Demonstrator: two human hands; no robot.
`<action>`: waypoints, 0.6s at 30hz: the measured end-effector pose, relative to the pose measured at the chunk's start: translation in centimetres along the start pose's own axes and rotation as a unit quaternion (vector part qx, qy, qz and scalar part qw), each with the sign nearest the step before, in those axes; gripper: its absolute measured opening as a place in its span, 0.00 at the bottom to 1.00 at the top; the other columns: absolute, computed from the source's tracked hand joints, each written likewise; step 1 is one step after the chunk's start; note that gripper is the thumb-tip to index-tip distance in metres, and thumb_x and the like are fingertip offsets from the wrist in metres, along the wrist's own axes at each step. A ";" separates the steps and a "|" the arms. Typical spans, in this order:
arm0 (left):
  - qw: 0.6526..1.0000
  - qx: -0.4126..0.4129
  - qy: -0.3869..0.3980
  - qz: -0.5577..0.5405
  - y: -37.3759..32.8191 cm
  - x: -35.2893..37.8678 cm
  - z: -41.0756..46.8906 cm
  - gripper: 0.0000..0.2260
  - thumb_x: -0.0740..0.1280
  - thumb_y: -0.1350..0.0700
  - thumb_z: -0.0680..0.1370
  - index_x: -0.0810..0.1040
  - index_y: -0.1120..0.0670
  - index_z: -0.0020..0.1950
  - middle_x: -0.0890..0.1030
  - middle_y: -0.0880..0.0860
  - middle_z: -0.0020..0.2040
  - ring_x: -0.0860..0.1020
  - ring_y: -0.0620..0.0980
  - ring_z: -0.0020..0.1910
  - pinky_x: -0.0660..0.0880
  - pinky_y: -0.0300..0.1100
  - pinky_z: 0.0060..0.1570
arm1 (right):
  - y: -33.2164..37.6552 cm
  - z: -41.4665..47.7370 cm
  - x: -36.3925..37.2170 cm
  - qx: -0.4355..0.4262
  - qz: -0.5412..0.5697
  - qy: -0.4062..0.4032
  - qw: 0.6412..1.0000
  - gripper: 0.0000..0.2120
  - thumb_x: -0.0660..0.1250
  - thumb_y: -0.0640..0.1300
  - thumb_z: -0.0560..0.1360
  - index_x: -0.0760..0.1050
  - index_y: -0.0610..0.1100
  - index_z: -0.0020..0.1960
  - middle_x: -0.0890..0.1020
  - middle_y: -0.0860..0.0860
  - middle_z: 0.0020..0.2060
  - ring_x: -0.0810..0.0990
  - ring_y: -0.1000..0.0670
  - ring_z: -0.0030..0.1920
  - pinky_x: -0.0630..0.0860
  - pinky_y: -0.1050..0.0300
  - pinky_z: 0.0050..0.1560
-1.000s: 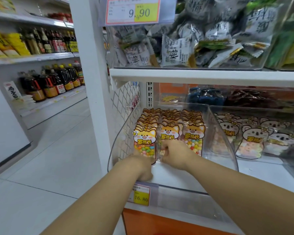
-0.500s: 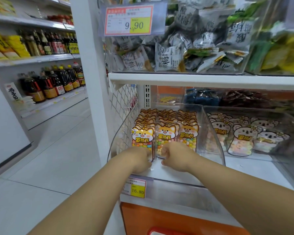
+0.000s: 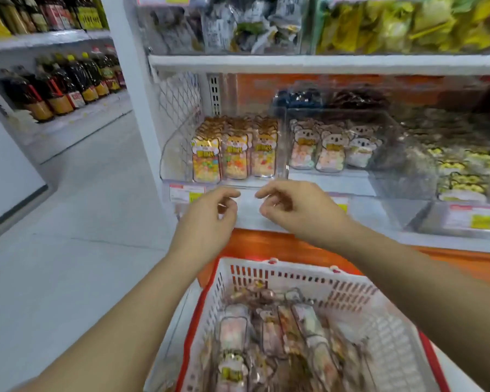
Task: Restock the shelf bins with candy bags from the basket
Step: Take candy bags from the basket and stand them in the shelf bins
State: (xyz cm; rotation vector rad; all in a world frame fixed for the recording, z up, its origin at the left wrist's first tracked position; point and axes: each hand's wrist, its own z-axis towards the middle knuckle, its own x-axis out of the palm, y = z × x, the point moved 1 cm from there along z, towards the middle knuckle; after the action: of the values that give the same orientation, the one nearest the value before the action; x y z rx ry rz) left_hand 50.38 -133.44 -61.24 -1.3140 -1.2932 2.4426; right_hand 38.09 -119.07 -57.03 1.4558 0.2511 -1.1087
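Left hand [image 3: 210, 213]: just below the bin [image 3: 172, 158] front, loosely curled, empty
Right hand [image 3: 297, 210]: below the bin front, loosely curled, empty
Basket [image 3: 294, 275]: well below the bin, candy bags [image 3: 234, 332] inside

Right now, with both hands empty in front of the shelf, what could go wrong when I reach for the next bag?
1. The basket holds mixed bags in a jumble; a wrong kind could land beside the orange fox bags instead of the koala bags.
2. The orange fox bags stand upright near the front of the clear bin; pushing more in may tip the front row.
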 end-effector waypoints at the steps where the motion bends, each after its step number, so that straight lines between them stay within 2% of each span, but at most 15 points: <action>1: 1.000 -0.009 0.015 -0.007 0.2 1.2 -1.4 0.11 0.64 0.54 0.80 0.80 0.44 0.60 0.83 0.44 0.52 0.81 0.45 0.50 0.78 0.47 0.55 | -1.0 -1.9 0.4 0.013 0.020 0.004 1.000 0.08 0.69 0.41 0.77 0.79 0.50 0.55 0.82 0.54 0.40 0.79 0.55 0.38 0.73 0.65 0.40; 4: 0.996 -0.028 0.079 0.013 1.1 5.3 -5.1 0.11 0.63 0.54 0.80 0.80 0.45 0.59 0.84 0.46 0.54 0.81 0.48 0.50 0.78 0.48 0.53 | -5.3 -6.6 2.3 0.065 0.032 0.022 0.997 0.08 0.69 0.42 0.77 0.80 0.51 0.55 0.80 0.56 0.38 0.76 0.60 0.34 0.71 0.68 0.36; 8: 0.983 -0.060 0.164 0.056 3.5 10.5 -8.8 0.11 0.62 0.54 0.83 0.79 0.46 0.63 0.83 0.45 0.57 0.81 0.44 0.47 0.79 0.44 0.50 | -11.0 -10.6 5.1 0.147 -0.003 0.053 0.988 0.08 0.68 0.43 0.78 0.80 0.49 0.56 0.78 0.59 0.38 0.74 0.62 0.35 0.67 0.69 0.36; 11: 0.961 -0.101 0.241 0.091 7.2 13.7 -11.3 0.12 0.62 0.53 0.83 0.79 0.44 0.63 0.82 0.46 0.60 0.81 0.45 0.46 0.79 0.43 0.45 | -15.6 -13.0 7.7 0.216 -0.045 0.127 0.967 0.10 0.66 0.44 0.78 0.79 0.48 0.59 0.79 0.57 0.44 0.77 0.56 0.43 0.74 0.61 0.45; 13: 0.932 -0.117 0.318 0.130 9.7 15.4 -12.7 0.14 0.62 0.52 0.82 0.76 0.45 0.67 0.80 0.48 0.61 0.81 0.49 0.51 0.79 0.46 0.50 | -18.0 -14.3 9.3 0.252 -0.074 0.181 0.948 0.10 0.66 0.44 0.78 0.78 0.49 0.59 0.79 0.55 0.47 0.79 0.52 0.48 0.78 0.55 0.52; 15: 0.896 -0.117 0.399 0.154 11.4 16.6 -13.7 0.16 0.62 0.53 0.81 0.74 0.48 0.69 0.77 0.52 0.57 0.79 0.54 0.52 0.78 0.49 0.53 | -19.5 -15.2 10.8 0.271 -0.088 0.229 0.931 0.11 0.66 0.44 0.78 0.76 0.50 0.59 0.80 0.53 0.49 0.78 0.50 0.52 0.77 0.54 0.55; 16: 0.883 -0.123 0.423 0.163 12.0 17.0 -14.2 0.16 0.62 0.53 0.81 0.72 0.49 0.69 0.75 0.53 0.54 0.79 0.55 0.51 0.78 0.51 0.53 | -20.0 -15.5 11.6 0.275 -0.095 0.254 0.922 0.12 0.65 0.45 0.78 0.76 0.50 0.61 0.80 0.52 0.52 0.77 0.50 0.55 0.77 0.54 0.57; 18: 0.875 -0.141 0.426 0.182 13.0 18.0 -15.0 0.16 0.61 0.52 0.80 0.72 0.49 0.68 0.74 0.54 0.58 0.78 0.57 0.56 0.77 0.51 0.55 | -20.5 -15.6 13.3 0.274 -0.107 0.293 0.909 0.14 0.64 0.47 0.79 0.75 0.50 0.64 0.80 0.52 0.57 0.75 0.50 0.59 0.76 0.51 0.61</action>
State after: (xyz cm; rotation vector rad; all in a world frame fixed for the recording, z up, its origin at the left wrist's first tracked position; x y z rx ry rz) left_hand 53.73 -124.53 -86.28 -2.4895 -1.2056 1.4454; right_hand 37.69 -106.36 -83.11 2.3074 0.5639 -0.9206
